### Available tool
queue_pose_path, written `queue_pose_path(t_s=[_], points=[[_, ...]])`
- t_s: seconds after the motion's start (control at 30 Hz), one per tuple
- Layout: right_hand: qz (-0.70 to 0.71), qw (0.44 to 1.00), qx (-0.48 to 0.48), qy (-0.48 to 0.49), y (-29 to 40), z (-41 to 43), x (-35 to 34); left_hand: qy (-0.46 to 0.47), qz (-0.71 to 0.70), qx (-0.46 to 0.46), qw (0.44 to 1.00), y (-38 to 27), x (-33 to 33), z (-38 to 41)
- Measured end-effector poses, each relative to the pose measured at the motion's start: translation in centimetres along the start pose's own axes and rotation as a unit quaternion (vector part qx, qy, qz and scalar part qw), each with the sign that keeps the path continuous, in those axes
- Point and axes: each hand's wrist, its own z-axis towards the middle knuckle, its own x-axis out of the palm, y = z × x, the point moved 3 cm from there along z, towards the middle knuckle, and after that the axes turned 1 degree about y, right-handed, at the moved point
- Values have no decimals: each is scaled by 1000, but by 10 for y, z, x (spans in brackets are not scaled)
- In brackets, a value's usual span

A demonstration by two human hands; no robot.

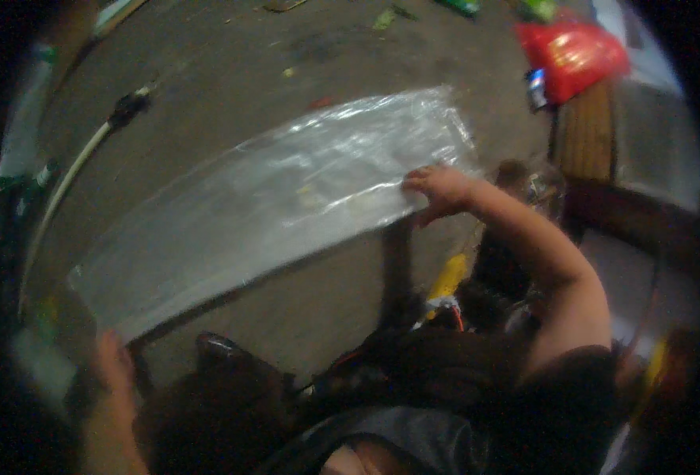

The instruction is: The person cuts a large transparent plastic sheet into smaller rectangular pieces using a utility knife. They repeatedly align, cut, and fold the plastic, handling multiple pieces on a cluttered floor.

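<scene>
A long sheet or flat bag of clear plastic film stretches slantwise in front of me, shiny and wrinkled at its far right end. My left hand is at its near left corner and appears to grip the edge there, though the picture is blurred. Towards the right end, my right hand holds the near edge, fingers over the film and thumb below. The grey floor shows beneath and around the film.
At upper right a red plastic bag lies by a wooden block or box. A pale rod with a dark end curves along the left. Something yellow with an orange wire is near my lap. Green scraps lie on the far floor.
</scene>
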Motion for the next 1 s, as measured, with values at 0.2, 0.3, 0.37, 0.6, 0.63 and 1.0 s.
queue_pose_path(t_s=[0.2,0.3,0.37,0.6,0.63,1.0], points=[[175,912,232,-290,-50,-19,2,190,-54,-51,979,-75,-34,36],[186,837,342,-383,-93,-29,6,94,-116,-58,987,-87,-47,95],[240,800,406,-370,-117,-28,17,-28,-99,-1,995,-95,-56,149],[363,776,426,-290,-145,-11,49,-32,-98,-6,995,-133,-51,232],[369,775,434,-271,-147,-11,53,-26,-96,-2,995,-137,-48,231],[421,782,385,-251,-203,9,76,-58,-105,-3,993,-149,-56,223]])
